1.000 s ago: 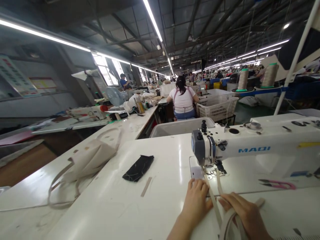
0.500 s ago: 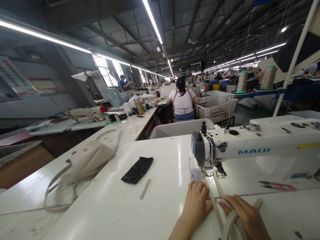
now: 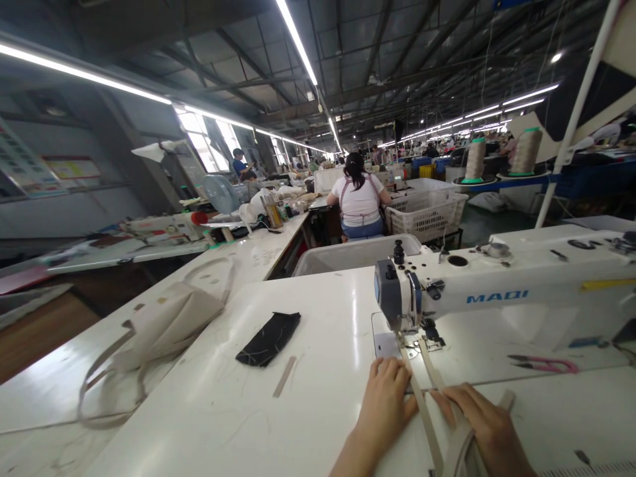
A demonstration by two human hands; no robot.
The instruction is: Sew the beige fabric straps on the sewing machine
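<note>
A white sewing machine (image 3: 497, 291) stands at the right. A narrow beige fabric strap (image 3: 426, 424) comes from beneath its presser foot toward me, and a second length of it runs to the right. Beside the strap's left edge, my left hand (image 3: 385, 397) lies on the table with its fingers stretched toward the needle plate (image 3: 385, 344); its thumb is close to the strap. My right hand (image 3: 484, 421) is closed round the right-hand length, with thumb and forefinger pinching it. Looped strap hangs below that hand, partly hidden by it.
Pink-handled thread snips (image 3: 544, 364) lie right of my hands. On the left are a black fabric piece (image 3: 268, 339), a short beige strip (image 3: 285, 376) and a beige bag with straps (image 3: 169, 324). A grey bin (image 3: 358, 253) stands behind the table; a person (image 3: 358, 199) sits beyond it.
The whole view has shifted slightly left. Both hands keep nearly the same places by the strap, and the loop under my right hand has flattened a little.
</note>
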